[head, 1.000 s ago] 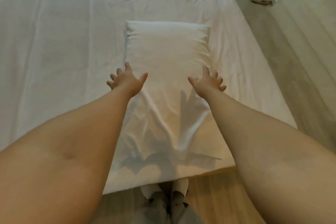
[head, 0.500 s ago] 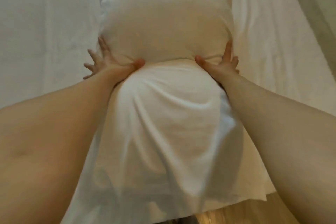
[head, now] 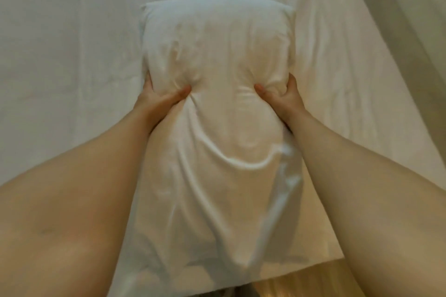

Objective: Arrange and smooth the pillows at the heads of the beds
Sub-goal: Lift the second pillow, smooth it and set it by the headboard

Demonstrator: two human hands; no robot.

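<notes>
Bed (head: 72,55): white sheet, lightly creased, covers the whole top. One white pillow (head: 217,55) lies lengthwise on it, far end on the sheet. Wood floor (head: 337,279) shows past the near edge.

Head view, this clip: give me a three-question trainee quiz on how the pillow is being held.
1. True or false: both hands grip the pillow at its sides.
2. Where do the thumbs sit? A) tucked under the pillow B) pressed into its top face C) off it, on the bed sheet
3. Fill in: the slack end of the pillowcase hangs toward the ____ edge of the bed.

Key
1. True: the left hand and right hand clasp opposite sides.
2. B; the fabric dimples around each thumb.
3. Near, the edge closest to the camera.
</notes>
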